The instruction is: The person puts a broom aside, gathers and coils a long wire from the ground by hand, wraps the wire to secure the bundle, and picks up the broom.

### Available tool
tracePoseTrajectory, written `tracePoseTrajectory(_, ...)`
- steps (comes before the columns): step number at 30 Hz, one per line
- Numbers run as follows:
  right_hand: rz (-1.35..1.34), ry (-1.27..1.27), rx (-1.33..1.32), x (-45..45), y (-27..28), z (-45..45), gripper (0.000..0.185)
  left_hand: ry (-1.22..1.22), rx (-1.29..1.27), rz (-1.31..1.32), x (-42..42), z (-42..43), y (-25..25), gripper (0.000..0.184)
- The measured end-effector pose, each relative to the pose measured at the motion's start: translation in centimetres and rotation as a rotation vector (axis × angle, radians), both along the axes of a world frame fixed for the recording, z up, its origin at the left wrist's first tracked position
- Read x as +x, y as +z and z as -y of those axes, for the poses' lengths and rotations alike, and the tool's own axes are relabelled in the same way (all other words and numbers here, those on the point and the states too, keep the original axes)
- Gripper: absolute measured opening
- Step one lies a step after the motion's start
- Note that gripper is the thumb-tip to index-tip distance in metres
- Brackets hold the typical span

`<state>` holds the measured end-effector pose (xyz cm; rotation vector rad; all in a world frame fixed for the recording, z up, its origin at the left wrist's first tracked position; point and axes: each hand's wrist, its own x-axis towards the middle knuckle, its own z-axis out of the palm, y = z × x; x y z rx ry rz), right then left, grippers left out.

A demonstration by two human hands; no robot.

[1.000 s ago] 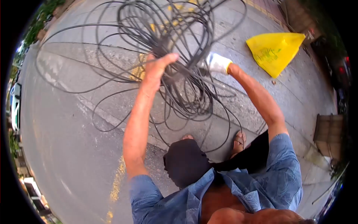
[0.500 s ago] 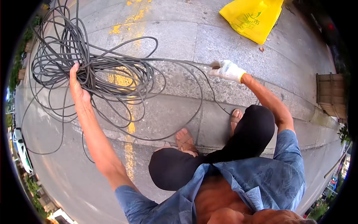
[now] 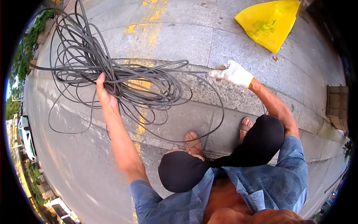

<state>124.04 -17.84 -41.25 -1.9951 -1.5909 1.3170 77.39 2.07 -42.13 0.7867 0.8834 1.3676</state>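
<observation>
A large tangled bundle of black cable (image 3: 149, 84) hangs from my left hand (image 3: 105, 91), which is bare and gripped round its middle, with the thumb showing on the near side. Loose loops spread to both sides of that hand. My right hand (image 3: 233, 74) wears a white glove with a yellow cuff. Its fingers are closed on a strand of the same cable, which runs leftward from the fingertips to the bundle. One long loop curves down near my feet.
A yellow bag (image 3: 267, 24) lies on the pavement at the upper right. A brown planter box (image 3: 336, 106) stands at the right edge. My sandalled feet are by the kerb. A white car (image 3: 28, 140) is far left, on the road.
The bundle has swung leftward from in front of me, in my left hand. My right hand has come away from the bundle and now pinches a strand.
</observation>
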Motion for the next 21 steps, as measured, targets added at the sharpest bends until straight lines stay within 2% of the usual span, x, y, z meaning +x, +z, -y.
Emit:
tracePoseTrajectory(1, 0.104, 0.103, 0.075, 0.5, 0.1, 0.7, 0.066, -0.014, -0.001, 0.009, 0.4, 0.0, 0.1, 0.044)
tracePoseTrajectory(4, 0.059, 0.115, 0.11, 0.1, -0.8, 3.6, 0.061, 0.015, 0.011, 0.075, 1.0, 0.6, 0.2, 0.044)
tracePoseTrajectory(5, 0.13, 0.228, 0.229, 0.5, -0.6, 4.5, 0.056, -0.005, -0.002, 0.043, 0.1, 0.0, -0.8, 0.05)
tracePoseTrajectory(8, 0.352, 0.335, 0.158, 1.4, -0.5, 6.1, 0.049, -0.05, -0.09, 0.026, -0.4, -0.1, -1.9, 0.05)
tracePoseTrajectory(9, 0.344, 0.445, 0.414, 2.7, -2.4, 6.9, 0.051, -0.062, -0.1, 0.026, -0.1, 0.1, -2.2, 0.05)
tracePoseTrajectory(12, 0.44, 0.234, 0.248, 1.9, 1.4, 6.6, 0.051, -0.167, -0.155, 0.009, 0.1, 1.3, -3.2, 0.037)
tracePoseTrajectory(14, 0.648, 0.281, 0.212, 4.7, -2.7, 5.0, 0.052, -0.288, -0.219, 0.01, 1.4, 2.4, -2.7, 0.04)
tracePoseTrajectory(15, 0.754, 0.307, 0.192, 6.1, -3.9, 4.2, 0.052, -0.316, -0.205, -0.063, 1.8, 2.4, -3.0, 0.042)
tracePoseTrajectory(17, 0.743, 0.228, 0.204, 5.1, -1.0, 1.6, 0.052, -0.276, -0.133, -0.245, 3.4, 2.5, -2.9, 0.047)
tracePoseTrajectory(18, 0.731, 0.196, 0.21, 3.9, 0.0, 0.2, 0.052, -0.378, -0.077, -0.377, 4.5, 3.3, -0.3, 0.046)
tracePoseTrajectory(20, 0.654, 0.136, 0.183, 3.2, 0.2, -2.2, 0.053, -0.535, -0.065, -0.621, 4.7, 2.5, 0.9, 0.047)
tracePoseTrajectory(21, 0.614, 0.106, 0.176, 2.7, 0.3, -3.1, 0.053, -0.577, 0.087, -0.78, 4.8, 2.0, 1.5, 0.047)
